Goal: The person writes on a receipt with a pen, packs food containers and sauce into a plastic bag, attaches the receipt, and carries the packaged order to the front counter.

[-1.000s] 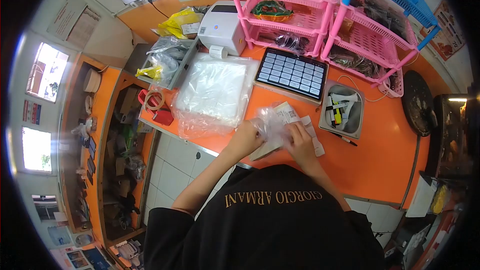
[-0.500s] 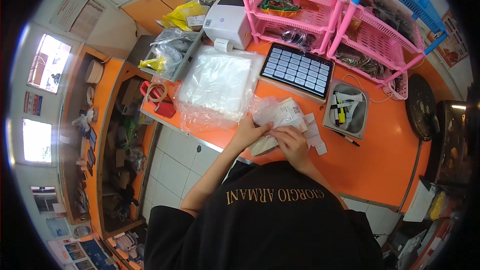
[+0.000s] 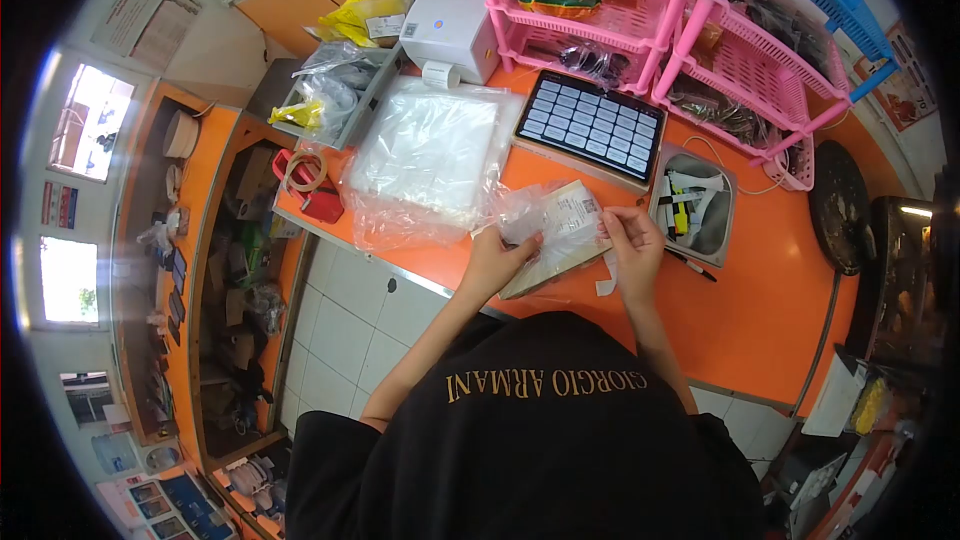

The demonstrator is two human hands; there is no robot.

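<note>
A flat, tan packet in clear plastic [image 3: 545, 265] lies at the table's front edge, tilted, with a white printed label [image 3: 574, 216] on its upper face. My left hand [image 3: 500, 262] is closed on the plastic at the packet's left side, thumb on top. At the right edge of the packet, my right hand [image 3: 636, 245] has thumb and fingertips pinched together. Whatever is in that pinch is too small to make out. A white paper strip [image 3: 607, 276] shows just left of the right hand, partly hidden by it.
A stack of clear plastic bags [image 3: 425, 150] lies left of a tablet [image 3: 590, 127]. Behind are a label printer [image 3: 452, 25], a grey bin [image 3: 368, 90] and pink racks [image 3: 570, 25]. A red tape dispenser [image 3: 322, 205] sits left; a metal tray [image 3: 715, 230] and pen [image 3: 692, 267] right.
My right hand has moved right, away from the left hand, to the packet's right edge. More of the tan packet now shows between the hands. The left hand still holds the plastic.
</note>
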